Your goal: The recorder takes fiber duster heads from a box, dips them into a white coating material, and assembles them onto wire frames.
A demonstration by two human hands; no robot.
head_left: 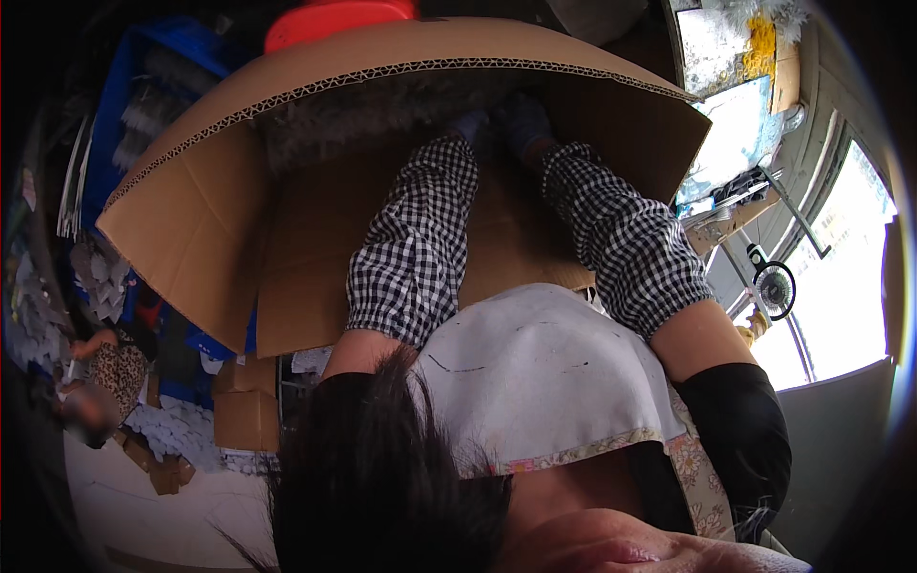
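Both of my forearms, in black-and-white checked sleeve covers, reach down into a large open cardboard box (pixel 253 181). My left hand (pixel 468 123) and my right hand (pixel 523 125) seem to wear greyish gloves and are close together deep inside, near the far wall. Shadow there hides the fingers, so what they hold, if anything, does not show. Pale, fluffy, tinsel-like stuff (pixel 353 124) lies inside the box, just left of my left hand.
A red plastic object (pixel 334 21) stands beyond the box. On the left are a blue crate (pixel 110 124), another person (pixel 119 368) and small brown cartons (pixel 245 418). To the right, a small black fan (pixel 774 289) stands before a bright window (pixel 841 286).
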